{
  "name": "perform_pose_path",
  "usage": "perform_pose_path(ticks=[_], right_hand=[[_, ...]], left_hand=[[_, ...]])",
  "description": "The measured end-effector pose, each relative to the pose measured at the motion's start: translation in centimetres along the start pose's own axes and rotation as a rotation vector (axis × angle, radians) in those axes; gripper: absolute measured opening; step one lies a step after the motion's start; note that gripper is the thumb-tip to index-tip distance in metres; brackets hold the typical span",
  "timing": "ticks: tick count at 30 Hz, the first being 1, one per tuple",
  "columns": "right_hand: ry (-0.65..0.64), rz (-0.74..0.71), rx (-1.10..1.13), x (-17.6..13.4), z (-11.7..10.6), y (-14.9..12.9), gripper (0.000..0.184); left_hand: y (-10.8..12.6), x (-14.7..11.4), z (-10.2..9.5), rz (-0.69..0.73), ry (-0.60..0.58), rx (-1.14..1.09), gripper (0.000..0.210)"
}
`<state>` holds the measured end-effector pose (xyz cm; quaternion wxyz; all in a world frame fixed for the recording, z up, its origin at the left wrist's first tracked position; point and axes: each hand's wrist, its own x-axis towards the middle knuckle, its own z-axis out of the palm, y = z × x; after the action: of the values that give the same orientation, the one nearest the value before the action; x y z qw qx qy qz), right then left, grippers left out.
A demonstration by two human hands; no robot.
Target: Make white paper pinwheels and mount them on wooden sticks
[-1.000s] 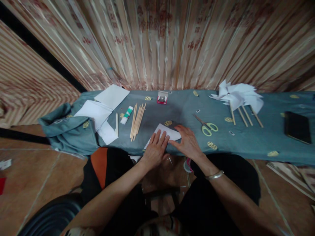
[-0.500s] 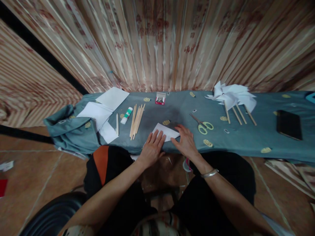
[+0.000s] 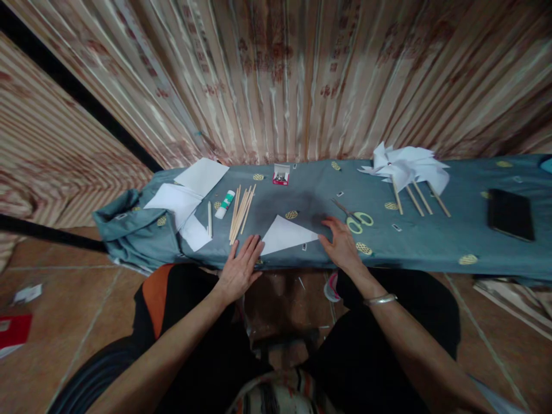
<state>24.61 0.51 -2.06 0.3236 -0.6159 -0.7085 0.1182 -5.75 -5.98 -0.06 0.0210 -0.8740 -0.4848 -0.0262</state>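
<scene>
A white sheet of paper folded into a triangle (image 3: 287, 234) lies on the cloth-covered table in front of me. My left hand (image 3: 240, 265) rests at its left corner with the fingers stretched out. At the right tip is my right hand (image 3: 340, 242), its thumb and fingers apart and the thumb close to or touching the paper. Green-handled scissors (image 3: 354, 218) lie just beyond my right hand. Several thin wooden sticks (image 3: 242, 211) lie beyond my left hand, beside a glue stick (image 3: 225, 204) and a white pen-like stick (image 3: 210, 218).
White paper sheets (image 3: 172, 198) are spread at the left. A small red box (image 3: 280, 175) of metal pins stands open at the back. Paper pinwheels (image 3: 405, 167) on wooden sticks are piled at the right, near a dark phone (image 3: 510, 214). A pleated curtain (image 3: 276, 80) hangs behind the table (image 3: 431, 247).
My hands have moved apart, left hand to the left and right hand to the right. The folded triangle, partly covered by my left hand before, now shows almost whole.
</scene>
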Motion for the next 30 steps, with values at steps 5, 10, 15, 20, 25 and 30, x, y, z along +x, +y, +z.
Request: perform_pose_path(ticks=[5, 10, 15, 20, 25, 30], right_hand=[[0.010, -0.030, 0.001, 0.1, 0.0, 0.6, 0.036], [0.000, -0.045, 0.022, 0.4, -0.5, 0.8, 0.034], [-0.073, -0.082, 0.083, 0.5, -0.6, -0.2, 0.036], [-0.184, -0.108, 0.058, 0.6, -0.1, -1.1, 0.030], [-0.194, -0.041, 0.142, 1.0, -0.1, -1.2, 0.019], [-0.186, -0.043, 0.196, 1.0, -0.4, -1.6, 0.024]], left_hand=[[-0.4, -1.0, 0.3, -0.002, 0.005, 0.041, 0.071], [-0.4, -1.3, 0.7, -0.001, 0.036, 0.047, 0.070], [-0.1, -1.2, 0.8, -0.017, 0.056, 0.042, 0.073], [0.1, -1.1, 0.7, -0.029, 0.040, 0.049, 0.074], [0.1, -1.1, 0.6, -0.037, 0.030, 0.052, 0.074], [0.1, -1.2, 0.7, -0.036, 0.030, 0.057, 0.075]])
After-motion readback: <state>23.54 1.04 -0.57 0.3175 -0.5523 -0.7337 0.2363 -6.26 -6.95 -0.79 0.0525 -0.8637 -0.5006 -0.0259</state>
